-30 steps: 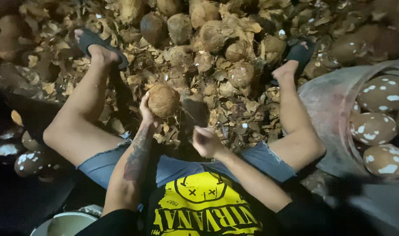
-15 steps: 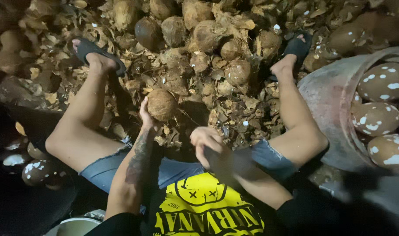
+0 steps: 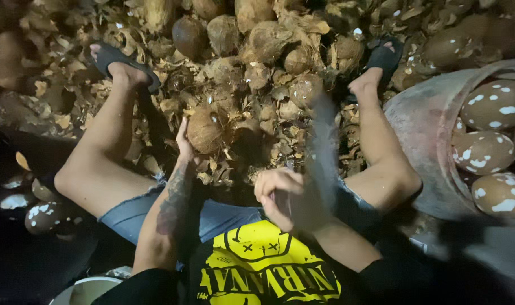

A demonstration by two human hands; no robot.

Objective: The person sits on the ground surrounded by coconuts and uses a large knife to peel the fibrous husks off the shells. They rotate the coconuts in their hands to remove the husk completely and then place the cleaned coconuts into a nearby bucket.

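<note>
Coconut: a brown, husk-stripped coconut [image 3: 205, 130] sits upright between the person's knees, on the floor littered with husk scraps, roughly mid-floor in the head view.
Left hand: the left hand [image 3: 185, 148] steadies the coconut from its near left side, fingers wrapped against the shell; its grip is closed on the coconut.
Right hand: the right hand [image 3: 280, 195] is raised near the lap, clenched around the handle of a blade [image 3: 324, 152], which shows only as a motion-blurred streak angled up and away.
Progress: judging from the pictures, this coconut keeps its brown shell all over, so paring it is yet to be done.
Done pile: a grey tub [image 3: 424, 141] at the right edge of the floor holds pared coconuts [image 3: 483, 152], brown with white patches; a few more lie at the left edge [image 3: 43, 214].
Left to do: a heap of rough coconuts [image 3: 268, 39] lies along the far edge, beyond the sandalled feet [image 3: 125, 65].
Near edge: a pale bowl rim [image 3: 88, 288] shows at bottom left.
</note>
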